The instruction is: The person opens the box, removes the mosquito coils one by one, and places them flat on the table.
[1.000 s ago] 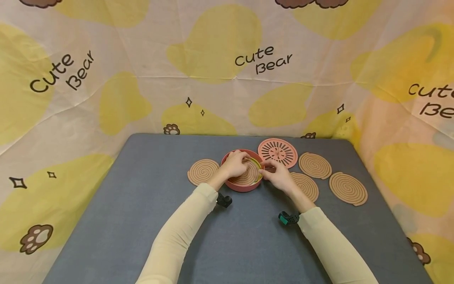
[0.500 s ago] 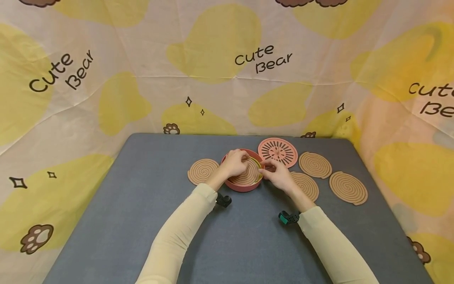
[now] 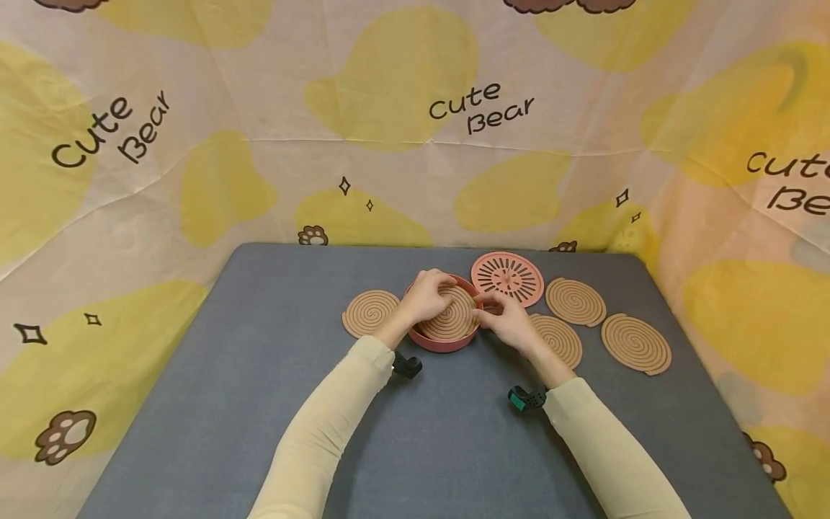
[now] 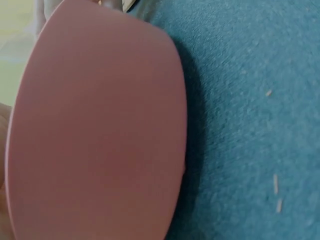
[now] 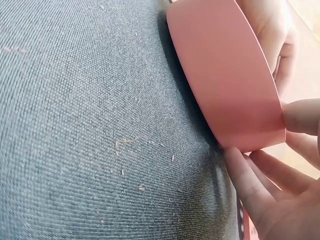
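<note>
Near the table's far side sits a round pink mosquito coil box, its smooth wall filling much of the left wrist view. Inside its rim is a brown spiral mosquito coil. My left hand reaches over the box from the left and holds this coil with curled fingers; its fingertips are partly hidden. My right hand grips the box wall on the right. In the right wrist view, the right thumb is at the rim and the other fingers lie along the outer wall.
A slotted pink lid lies flat behind the right hand. One loose coil rests left of the box; several more, such as the rightmost coil, lie to the right. Small brown crumbs dot the grey-blue cloth.
The coil in the box has shifted slightly and now covers the yellow-green ring that showed at its right edge. The left hand has moved only a little; the right hand stays put.
</note>
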